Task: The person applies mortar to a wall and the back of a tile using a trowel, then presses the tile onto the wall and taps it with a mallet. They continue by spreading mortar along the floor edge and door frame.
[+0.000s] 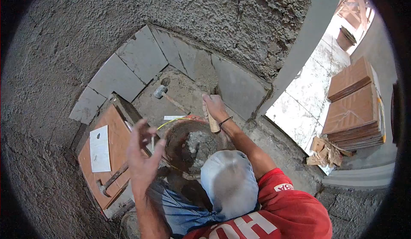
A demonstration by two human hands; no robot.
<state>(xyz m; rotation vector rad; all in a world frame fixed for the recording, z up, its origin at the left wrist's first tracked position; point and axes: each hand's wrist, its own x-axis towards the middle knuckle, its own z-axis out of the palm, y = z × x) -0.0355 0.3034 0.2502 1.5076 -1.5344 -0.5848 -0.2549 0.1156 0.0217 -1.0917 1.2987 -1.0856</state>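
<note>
My right hand [215, 107] grips the wooden handle of a trowel [206, 71], its mortar-grey blade up against the low row of wall tiles [239, 85]. Raised in the air on the left, my left hand [143, 155] is empty, with its fingers apart and slightly blurred. Between my hands stands a round bucket [171, 142] with grey mortar [201, 144] inside. Past it, a mallet [168, 97] with a pale head lies on the rough floor. A white strip [173, 118] and a thin yellow cord [168, 122] are by the bucket's rim.
At left, a stack of tiles [117, 129] carries a white tile piece [99, 149] and a hammer [112, 180]. Tall stacks of brown-backed tiles [353, 106] stand beyond the doorway at right, near crumpled cardboard [324, 152]. Rough plastered walls [85, 33] close in the corner.
</note>
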